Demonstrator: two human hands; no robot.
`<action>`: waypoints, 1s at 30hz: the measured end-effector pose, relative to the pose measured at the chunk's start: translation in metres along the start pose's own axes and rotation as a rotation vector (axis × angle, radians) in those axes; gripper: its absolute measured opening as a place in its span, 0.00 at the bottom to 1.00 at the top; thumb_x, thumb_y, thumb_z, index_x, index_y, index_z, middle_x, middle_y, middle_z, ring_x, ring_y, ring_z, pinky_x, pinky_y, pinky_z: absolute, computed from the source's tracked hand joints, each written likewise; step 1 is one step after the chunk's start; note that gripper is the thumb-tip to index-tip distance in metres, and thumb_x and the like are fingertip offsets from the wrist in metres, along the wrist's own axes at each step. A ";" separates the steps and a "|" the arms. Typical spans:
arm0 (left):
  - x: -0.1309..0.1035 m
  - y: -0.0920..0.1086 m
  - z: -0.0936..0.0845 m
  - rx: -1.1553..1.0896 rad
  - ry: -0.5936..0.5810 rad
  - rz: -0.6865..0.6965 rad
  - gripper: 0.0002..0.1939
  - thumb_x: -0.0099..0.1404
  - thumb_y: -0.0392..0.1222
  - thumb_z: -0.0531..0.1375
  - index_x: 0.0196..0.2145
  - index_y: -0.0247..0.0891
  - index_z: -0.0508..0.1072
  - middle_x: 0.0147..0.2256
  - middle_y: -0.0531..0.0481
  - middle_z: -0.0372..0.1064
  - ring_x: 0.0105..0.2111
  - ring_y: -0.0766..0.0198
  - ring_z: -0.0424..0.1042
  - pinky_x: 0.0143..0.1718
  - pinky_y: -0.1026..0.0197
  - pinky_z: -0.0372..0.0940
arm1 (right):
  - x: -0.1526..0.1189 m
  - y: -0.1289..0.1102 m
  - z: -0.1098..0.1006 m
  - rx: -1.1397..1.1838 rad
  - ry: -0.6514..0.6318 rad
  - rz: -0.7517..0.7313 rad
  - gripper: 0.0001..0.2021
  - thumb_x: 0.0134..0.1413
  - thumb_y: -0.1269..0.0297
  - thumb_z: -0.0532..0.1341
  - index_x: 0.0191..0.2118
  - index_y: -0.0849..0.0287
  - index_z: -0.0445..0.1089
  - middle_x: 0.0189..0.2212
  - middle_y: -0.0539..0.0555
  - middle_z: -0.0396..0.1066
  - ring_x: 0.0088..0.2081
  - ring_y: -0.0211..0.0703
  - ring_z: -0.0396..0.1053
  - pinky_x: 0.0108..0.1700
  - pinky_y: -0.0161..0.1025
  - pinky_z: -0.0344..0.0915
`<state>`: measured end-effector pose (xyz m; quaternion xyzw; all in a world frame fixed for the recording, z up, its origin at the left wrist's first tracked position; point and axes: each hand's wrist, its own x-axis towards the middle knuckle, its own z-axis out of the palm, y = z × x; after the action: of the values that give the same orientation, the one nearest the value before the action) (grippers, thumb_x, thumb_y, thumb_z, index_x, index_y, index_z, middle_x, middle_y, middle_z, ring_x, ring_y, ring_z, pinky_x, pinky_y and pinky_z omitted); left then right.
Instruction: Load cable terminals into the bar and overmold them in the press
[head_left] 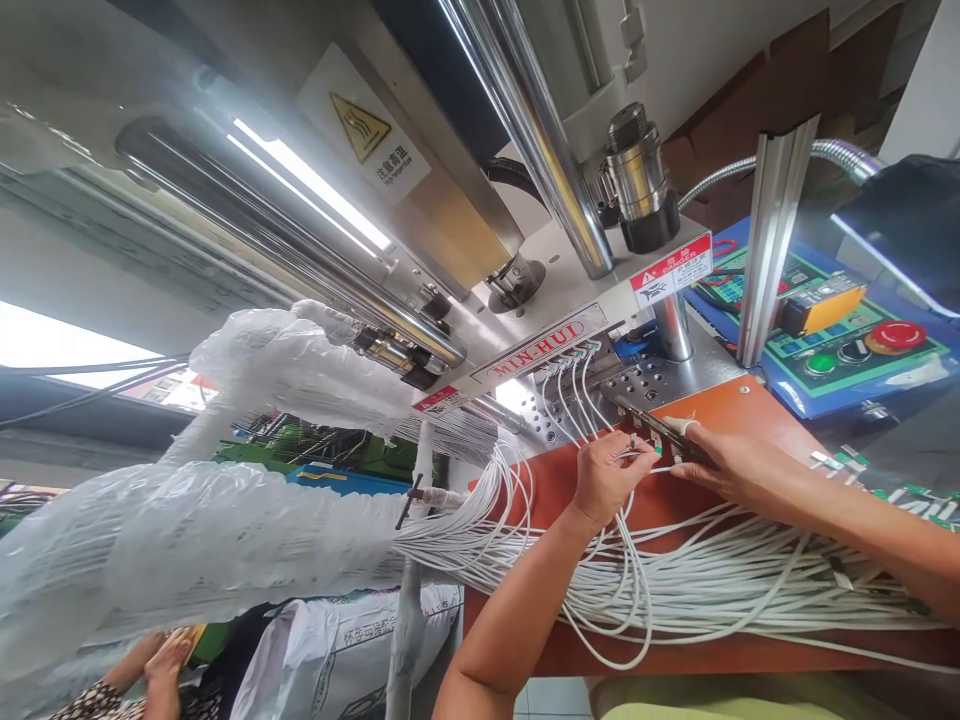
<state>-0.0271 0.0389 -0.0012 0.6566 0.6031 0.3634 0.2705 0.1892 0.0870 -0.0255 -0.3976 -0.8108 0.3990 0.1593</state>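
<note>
My left hand is closed in a pinch on a white cable near its small connector end. Close by on the right, my right hand grips the near end of a narrow dark metal mould bar, which lies at a slant at the edge of the orange work surface. A small green board end shows between the hands; fingers partly cover it. Beyond them, several white cables run up into the press, their ends lying in a row under its plate.
A thick bundle of white cables lies across the orange surface, with plastic-wrapped lengths hanging to the left. At right stands a blue control box with a red stop button. Another person's hands show at lower left.
</note>
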 end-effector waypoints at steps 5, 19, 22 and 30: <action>-0.001 0.001 -0.001 0.028 0.013 0.027 0.04 0.61 0.35 0.67 0.28 0.38 0.79 0.30 0.51 0.78 0.31 0.65 0.75 0.34 0.66 0.68 | 0.000 -0.001 -0.001 -0.003 0.002 -0.009 0.22 0.63 0.47 0.55 0.59 0.50 0.63 0.37 0.55 0.79 0.35 0.51 0.77 0.35 0.41 0.67; -0.002 0.000 0.001 0.112 0.034 0.057 0.07 0.62 0.35 0.66 0.26 0.38 0.76 0.27 0.53 0.75 0.26 0.67 0.70 0.30 0.65 0.63 | -0.001 -0.011 -0.006 -0.086 -0.044 0.053 0.22 0.64 0.47 0.51 0.56 0.53 0.62 0.39 0.58 0.79 0.37 0.54 0.77 0.36 0.43 0.67; -0.001 0.001 0.001 0.128 0.024 0.030 0.06 0.63 0.36 0.66 0.27 0.38 0.77 0.28 0.52 0.76 0.28 0.66 0.71 0.32 0.65 0.65 | -0.001 -0.008 -0.005 -0.075 -0.030 0.047 0.21 0.63 0.48 0.53 0.56 0.52 0.63 0.38 0.57 0.80 0.36 0.54 0.78 0.35 0.43 0.67; -0.001 -0.002 0.007 0.025 0.053 -0.043 0.05 0.61 0.38 0.69 0.28 0.38 0.78 0.30 0.50 0.78 0.30 0.64 0.74 0.35 0.64 0.68 | -0.002 -0.007 0.003 -0.099 0.010 0.055 0.23 0.63 0.49 0.53 0.59 0.52 0.62 0.38 0.57 0.80 0.38 0.56 0.78 0.35 0.43 0.66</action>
<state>-0.0222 0.0385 -0.0072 0.6369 0.6285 0.3672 0.2538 0.1844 0.0812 -0.0218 -0.4289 -0.8175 0.3607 0.1326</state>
